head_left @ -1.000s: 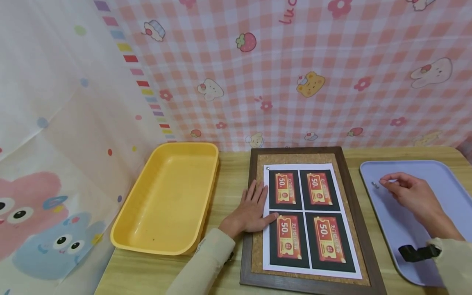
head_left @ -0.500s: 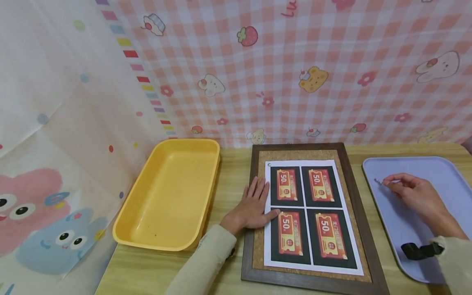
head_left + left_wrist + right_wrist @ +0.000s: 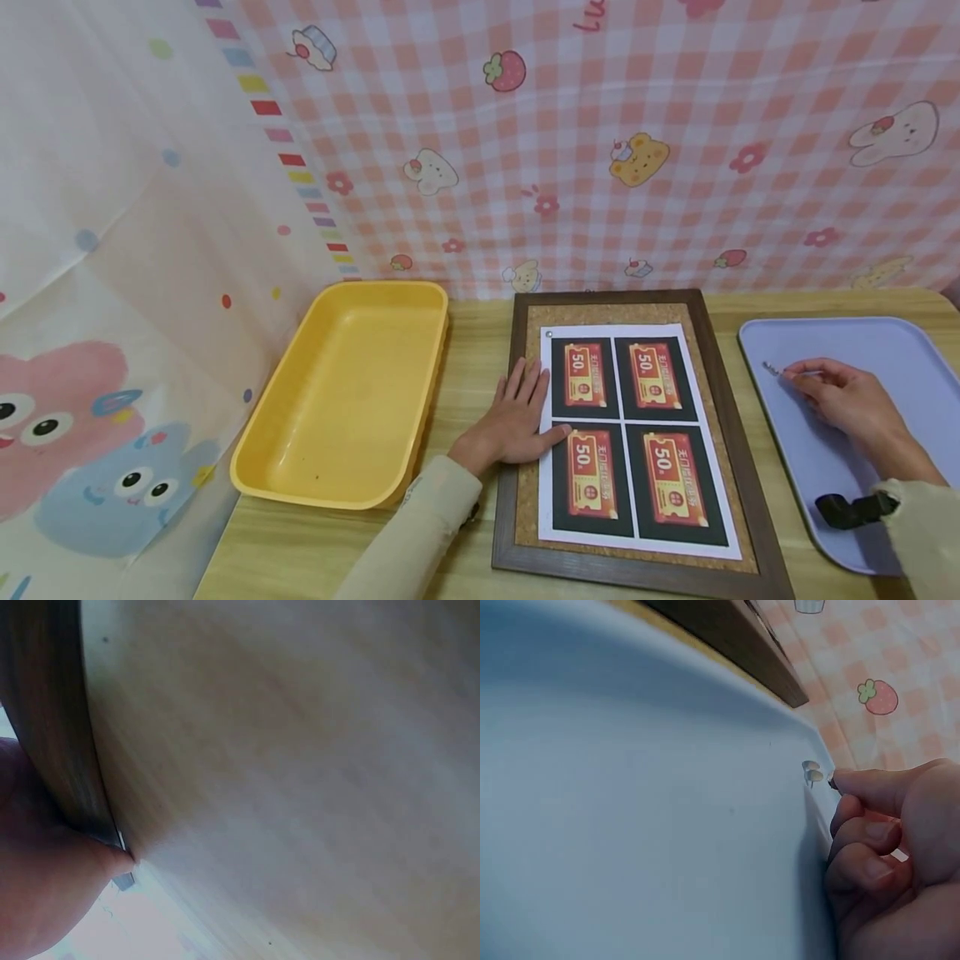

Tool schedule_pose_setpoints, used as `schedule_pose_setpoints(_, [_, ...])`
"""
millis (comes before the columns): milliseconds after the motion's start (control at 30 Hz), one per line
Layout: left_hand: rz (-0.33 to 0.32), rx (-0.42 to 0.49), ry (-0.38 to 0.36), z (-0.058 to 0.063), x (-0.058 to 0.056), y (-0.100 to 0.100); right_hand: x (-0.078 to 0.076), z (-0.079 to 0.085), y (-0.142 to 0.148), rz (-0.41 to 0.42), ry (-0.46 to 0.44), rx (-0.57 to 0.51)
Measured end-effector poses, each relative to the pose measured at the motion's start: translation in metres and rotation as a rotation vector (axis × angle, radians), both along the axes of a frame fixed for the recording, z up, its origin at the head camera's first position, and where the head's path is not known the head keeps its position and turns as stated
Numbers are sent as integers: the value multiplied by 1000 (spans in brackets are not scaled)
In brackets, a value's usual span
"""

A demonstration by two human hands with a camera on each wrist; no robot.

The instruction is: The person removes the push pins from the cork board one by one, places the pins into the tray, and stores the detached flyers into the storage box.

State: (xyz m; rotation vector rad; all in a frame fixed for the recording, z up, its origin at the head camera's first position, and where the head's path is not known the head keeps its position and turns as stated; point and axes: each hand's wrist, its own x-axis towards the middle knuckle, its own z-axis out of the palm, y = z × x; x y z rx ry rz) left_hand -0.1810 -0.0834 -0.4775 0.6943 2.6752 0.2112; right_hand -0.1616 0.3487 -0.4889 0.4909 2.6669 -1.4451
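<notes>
My left hand (image 3: 513,421) rests flat on the left side of a framed corkboard (image 3: 600,564), its thumb on the edge of a printed sheet (image 3: 585,540). That sheet bears red coupon pictures on black panels; a silver thumbtack (image 3: 549,334) sits in its top left corner. At the left of the lilac tray (image 3: 817,337), my right hand (image 3: 843,400) pinches a small thumbtack (image 3: 832,779) between thumb and index finger, mostly hidden by the fingertips. Loose thumbtacks (image 3: 811,771) with round pale heads lie just beyond those fingertips, near the tray's rim.
A yellow tray (image 3: 360,400) stands left of the corkboard on the wooden table (image 3: 480,333). Behind the table hangs a pink checked cloth (image 3: 465,108). A black strap mount (image 3: 855,510) is on the right wrist, over the lilac tray.
The view has tilted slightly downward. My right fingertips have drawn a little to the right of the loose thumbtacks. The left hand stays in place on the board.
</notes>
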Motion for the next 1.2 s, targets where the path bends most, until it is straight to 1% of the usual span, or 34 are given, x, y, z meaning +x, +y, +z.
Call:
schedule_pose_setpoints(100, [0,3,-8,0,0,1,0,-3,1,-10,5,10])
schedule_pose_setpoints(333, [0,1,6,1,-4,1,-5,-6,3,-2,34,90])
schedule_pose_setpoints(467, [0,-7,2,3,-4,1,-7,-5,3,0,34,88])
schedule_pose_setpoints(667, [5,-9,-1,4,-4,0,-6,-4,2,18,42,51])
schedule_pose_setpoints(867, [7,-3,-13,3,-3,0,-3,-4,1,21,28,72])
schedule_pose_setpoints(1200, [7,-1,-12,1,0,1,1,-4,1,17,19,85])
